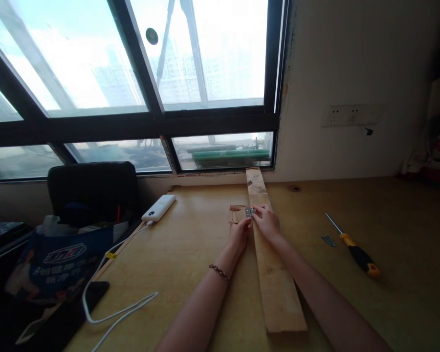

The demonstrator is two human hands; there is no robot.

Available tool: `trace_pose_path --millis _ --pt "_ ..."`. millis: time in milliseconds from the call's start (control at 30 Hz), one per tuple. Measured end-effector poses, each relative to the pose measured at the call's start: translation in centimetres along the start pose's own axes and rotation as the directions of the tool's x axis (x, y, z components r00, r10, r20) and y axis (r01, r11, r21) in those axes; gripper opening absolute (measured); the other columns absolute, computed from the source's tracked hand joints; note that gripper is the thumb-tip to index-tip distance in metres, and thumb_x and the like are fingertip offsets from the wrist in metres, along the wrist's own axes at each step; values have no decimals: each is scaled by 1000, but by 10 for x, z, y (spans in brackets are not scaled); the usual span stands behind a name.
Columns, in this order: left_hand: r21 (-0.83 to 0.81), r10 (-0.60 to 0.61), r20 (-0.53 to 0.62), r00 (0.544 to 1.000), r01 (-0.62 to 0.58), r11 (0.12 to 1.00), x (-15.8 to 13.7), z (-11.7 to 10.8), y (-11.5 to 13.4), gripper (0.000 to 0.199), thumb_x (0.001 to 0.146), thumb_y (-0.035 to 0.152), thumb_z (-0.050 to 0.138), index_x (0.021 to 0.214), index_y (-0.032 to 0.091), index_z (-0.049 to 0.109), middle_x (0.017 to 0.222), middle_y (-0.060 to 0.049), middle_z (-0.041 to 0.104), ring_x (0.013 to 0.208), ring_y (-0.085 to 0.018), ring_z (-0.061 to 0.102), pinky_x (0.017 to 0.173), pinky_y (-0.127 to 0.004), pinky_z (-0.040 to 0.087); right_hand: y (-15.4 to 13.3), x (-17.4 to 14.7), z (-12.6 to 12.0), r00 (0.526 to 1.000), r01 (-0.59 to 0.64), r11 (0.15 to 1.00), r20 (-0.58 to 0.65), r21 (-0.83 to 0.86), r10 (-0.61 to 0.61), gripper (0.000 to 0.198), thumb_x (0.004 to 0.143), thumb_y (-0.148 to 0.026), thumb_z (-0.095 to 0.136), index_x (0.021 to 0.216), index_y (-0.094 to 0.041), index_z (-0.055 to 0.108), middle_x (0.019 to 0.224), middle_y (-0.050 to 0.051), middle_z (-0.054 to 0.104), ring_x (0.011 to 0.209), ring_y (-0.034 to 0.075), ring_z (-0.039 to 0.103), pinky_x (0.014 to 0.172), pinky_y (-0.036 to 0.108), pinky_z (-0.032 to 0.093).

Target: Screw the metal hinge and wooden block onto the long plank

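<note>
A small metal hinge lies across the seam between a short wood block and a long wooden plank. My left hand, a braided bracelet on its wrist, is closed with its fingertips at the hinge's lower edge, beside the block. Over the plank, my right hand pinches the hinge's right side with thumb and forefinger. Both hands partly cover the hinge. Farther right on the table rest a screwdriver with a yellow and black handle and several screws.
The plank runs from the window sill toward me across the wooden table. A white power bank with a white cable sits at the left edge. Beyond it are a blue bag and a black chair.
</note>
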State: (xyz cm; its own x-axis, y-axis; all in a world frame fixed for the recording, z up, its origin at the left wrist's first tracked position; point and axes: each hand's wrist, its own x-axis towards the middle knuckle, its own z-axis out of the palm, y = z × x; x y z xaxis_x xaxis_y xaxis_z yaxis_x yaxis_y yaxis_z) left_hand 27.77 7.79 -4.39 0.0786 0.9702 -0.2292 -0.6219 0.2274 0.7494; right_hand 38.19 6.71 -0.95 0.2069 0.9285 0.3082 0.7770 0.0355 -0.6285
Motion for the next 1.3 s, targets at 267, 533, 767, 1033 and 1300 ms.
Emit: trace_pose_path --millis 267,533,767,1033,1300 --pt "-1 28 34 999 -28 1000 5 -4 -4 25 56 15 71 80 9 62 62 -1 62 44 -5 50 42 -15 40 -2 -2 -3 999 -34 998 13 -61 35 27 80 -29 53 103 -22 64 101 6 57 84 15 57 69 22 40" --pt "28 58 20 998 -58 998 6 -5 -7 25 58 16 70 80 10 61 62 0 61 44 -5 51 42 -16 40 -4 -5 -1 1000 19 994 0 -108 -19 29 81 -26 48 106 -26 62 105 6 54 84 16 57 65 23 40" --pt "20 65 35 997 -66 998 6 -5 -7 24 58 15 70 79 10 61 62 -1 61 44 -5 50 42 -15 40 -5 -7 -3 1000 14 994 2 -105 -14 25 81 -27 48 100 -25 65 104 6 55 84 16 57 66 23 40" --pt "5 38 17 999 -38 999 3 -3 -5 18 58 11 69 74 10 62 60 -1 61 44 -5 51 44 -16 43 -2 -7 -6 998 52 998 -22 36 -51 27 79 -24 51 102 -19 64 101 6 58 76 13 59 70 22 43" --pt "6 38 14 999 -38 999 6 -4 -7 15 56 11 69 68 9 60 57 0 59 44 -5 52 43 -15 42 72 -34 -86 975 28 985 -212 -173 -65 24 81 -18 44 92 -15 65 90 8 64 78 17 60 72 25 44"
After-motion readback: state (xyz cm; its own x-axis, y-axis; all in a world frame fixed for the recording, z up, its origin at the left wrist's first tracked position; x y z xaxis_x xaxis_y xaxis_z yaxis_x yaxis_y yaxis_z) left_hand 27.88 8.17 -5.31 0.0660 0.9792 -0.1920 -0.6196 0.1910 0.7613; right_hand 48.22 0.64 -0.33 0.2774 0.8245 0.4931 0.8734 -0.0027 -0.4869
